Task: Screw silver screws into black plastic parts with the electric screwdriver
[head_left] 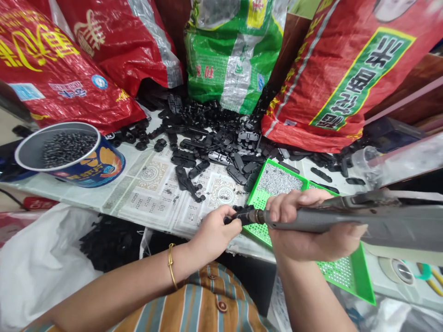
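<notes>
The left hand [211, 235] has its grip pinched on a small black part [244, 215], thumb and fingers closing on it just above the front edge of the bench [104, 203]. The right hand [301, 244] has its grip wrapped round a grey power tool [321, 218], whose narrow tip points left and appears to meet the part; the exact contact is too small to tell. Working well here likely calls for tool and part in one straight line, since a slanted tip could slip or mar the plastic. The pinching fingertips sit close to the tip, so they are best placed to the side, firm enough that the part cannot twist. Even pressure along the tool's length should serve better than a hard push. The green tray [258, 200] with tiny metallic pieces [278, 180] lies partly beneath the tool, so a low wrist could knock it. More loose black parts [214, 138] lie beyond, well apart from the left hand.
</notes>
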`<state>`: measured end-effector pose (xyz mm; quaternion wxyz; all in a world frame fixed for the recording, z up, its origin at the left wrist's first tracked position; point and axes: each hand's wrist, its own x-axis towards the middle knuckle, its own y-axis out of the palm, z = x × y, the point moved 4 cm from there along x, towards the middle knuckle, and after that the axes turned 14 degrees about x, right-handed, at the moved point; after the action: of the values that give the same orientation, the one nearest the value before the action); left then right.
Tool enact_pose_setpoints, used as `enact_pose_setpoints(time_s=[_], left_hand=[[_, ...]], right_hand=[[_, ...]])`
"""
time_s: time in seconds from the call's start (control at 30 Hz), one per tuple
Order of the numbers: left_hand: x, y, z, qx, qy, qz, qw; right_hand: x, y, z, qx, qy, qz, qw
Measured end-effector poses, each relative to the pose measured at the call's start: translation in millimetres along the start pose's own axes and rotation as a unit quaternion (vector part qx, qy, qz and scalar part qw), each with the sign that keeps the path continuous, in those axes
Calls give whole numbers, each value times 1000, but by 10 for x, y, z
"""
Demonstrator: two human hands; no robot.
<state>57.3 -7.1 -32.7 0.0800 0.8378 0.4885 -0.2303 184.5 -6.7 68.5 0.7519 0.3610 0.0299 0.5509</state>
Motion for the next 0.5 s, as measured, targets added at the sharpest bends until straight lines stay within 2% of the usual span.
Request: enact_pose_setpoints(time_s=[0.23,0.5], left_hand=[[37,18,12,-2,-22,-8,1000],[31,104,10,-44,-47,31,997]], right_hand=[[-40,74,5,16,7,57,998],[-125,61,-34,8,12,79,997]])
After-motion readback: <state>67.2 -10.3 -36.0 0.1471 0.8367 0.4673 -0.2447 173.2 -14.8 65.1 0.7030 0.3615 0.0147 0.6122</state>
